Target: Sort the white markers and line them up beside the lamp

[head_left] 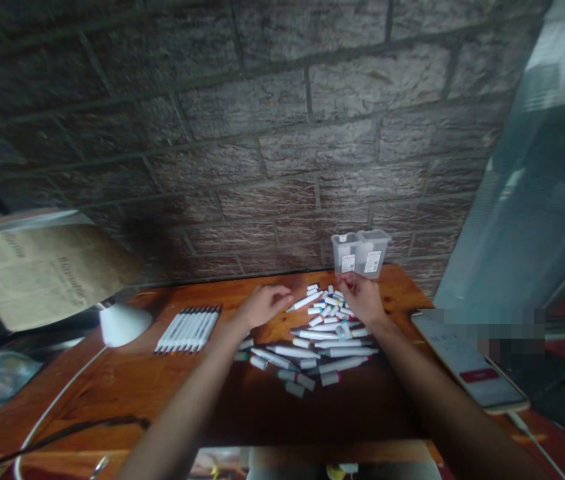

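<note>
My left hand [264, 305] hovers over the wooden table, just left of an uncapped white marker [305, 301]. Its fingers are slightly curved, the thumb is apart, and nothing shows between them. At the right, my right hand [362, 298] is above the far edge of a heap of white marker caps [330, 310] with coloured ends. Its fingertips are pinched together; whatever they may hold is too small to make out. Nearer to me, several loose capless markers [345, 351] and more caps [305, 381] lie scattered between my forearms.
A neat row of white markers [187, 330] lies at the left. Two clear plastic containers [361, 255] stand against the brick wall [272, 153]. A lamp [123, 325] with a paper-covered shade is far left, its white cable [62, 393] crossing the table [102, 387]. A phone [472, 363] lies right.
</note>
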`<action>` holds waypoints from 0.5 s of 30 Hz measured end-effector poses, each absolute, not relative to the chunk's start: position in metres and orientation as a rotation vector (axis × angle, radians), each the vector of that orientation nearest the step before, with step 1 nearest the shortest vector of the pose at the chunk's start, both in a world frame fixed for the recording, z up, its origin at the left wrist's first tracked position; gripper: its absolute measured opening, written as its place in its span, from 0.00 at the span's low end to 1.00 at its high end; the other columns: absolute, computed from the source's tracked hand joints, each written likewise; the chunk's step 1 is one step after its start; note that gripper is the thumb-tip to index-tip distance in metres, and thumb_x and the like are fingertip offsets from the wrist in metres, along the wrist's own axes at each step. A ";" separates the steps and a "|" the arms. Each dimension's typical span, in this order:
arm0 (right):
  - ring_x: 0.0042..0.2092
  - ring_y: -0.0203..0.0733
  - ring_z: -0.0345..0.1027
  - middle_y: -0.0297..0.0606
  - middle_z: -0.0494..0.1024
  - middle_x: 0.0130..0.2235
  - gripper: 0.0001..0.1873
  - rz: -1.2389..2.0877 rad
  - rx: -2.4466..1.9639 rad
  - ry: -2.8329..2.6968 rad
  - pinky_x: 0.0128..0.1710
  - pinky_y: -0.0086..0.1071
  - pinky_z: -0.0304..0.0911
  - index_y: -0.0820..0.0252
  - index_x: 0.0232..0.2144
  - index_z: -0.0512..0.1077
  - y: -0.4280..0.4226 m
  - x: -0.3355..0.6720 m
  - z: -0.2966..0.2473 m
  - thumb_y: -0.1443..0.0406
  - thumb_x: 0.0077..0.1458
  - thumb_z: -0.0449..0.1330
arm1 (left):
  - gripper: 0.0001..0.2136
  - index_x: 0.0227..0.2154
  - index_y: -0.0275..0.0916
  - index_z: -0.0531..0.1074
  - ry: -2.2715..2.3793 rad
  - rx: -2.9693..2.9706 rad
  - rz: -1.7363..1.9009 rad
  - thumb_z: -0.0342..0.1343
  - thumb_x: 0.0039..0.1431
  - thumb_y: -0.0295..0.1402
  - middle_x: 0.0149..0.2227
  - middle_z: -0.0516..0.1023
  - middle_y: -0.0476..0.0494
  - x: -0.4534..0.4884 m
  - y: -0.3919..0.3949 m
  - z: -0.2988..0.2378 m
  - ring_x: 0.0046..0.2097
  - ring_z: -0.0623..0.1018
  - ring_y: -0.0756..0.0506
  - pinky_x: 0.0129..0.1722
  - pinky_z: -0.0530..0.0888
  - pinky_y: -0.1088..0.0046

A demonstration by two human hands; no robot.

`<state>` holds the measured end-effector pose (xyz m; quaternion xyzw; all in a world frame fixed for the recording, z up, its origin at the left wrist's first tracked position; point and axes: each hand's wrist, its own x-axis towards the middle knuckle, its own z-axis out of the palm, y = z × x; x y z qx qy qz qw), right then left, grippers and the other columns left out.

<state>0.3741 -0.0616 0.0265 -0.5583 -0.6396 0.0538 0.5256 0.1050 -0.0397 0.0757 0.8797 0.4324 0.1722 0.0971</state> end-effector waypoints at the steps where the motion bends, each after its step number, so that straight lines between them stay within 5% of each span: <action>1: 0.30 0.39 0.74 0.37 0.81 0.30 0.14 0.130 -1.326 -1.509 0.32 0.28 0.64 0.59 0.31 0.77 -0.061 0.375 0.027 0.59 0.58 0.53 | 0.16 0.42 0.41 0.78 1.255 2.626 0.436 0.48 0.62 0.43 0.44 0.81 0.43 0.121 -0.034 0.074 0.46 0.79 0.43 0.46 0.70 0.71; 6: 0.30 0.39 0.75 0.36 0.81 0.30 0.14 0.154 -1.345 -1.473 0.32 0.28 0.64 0.58 0.32 0.76 -0.057 0.381 0.024 0.60 0.59 0.53 | 0.10 0.32 0.42 0.78 1.457 2.681 0.189 0.53 0.59 0.37 0.36 0.81 0.41 0.153 -0.020 0.051 0.40 0.78 0.41 0.39 0.69 0.70; 15: 0.31 0.40 0.72 0.39 0.79 0.30 0.15 0.077 -1.315 -1.533 0.33 0.29 0.62 0.61 0.36 0.77 -0.069 0.371 0.039 0.59 0.59 0.53 | 0.11 0.37 0.44 0.77 1.454 2.691 0.626 0.50 0.63 0.38 0.39 0.80 0.45 0.125 -0.032 0.058 0.43 0.77 0.44 0.44 0.69 0.70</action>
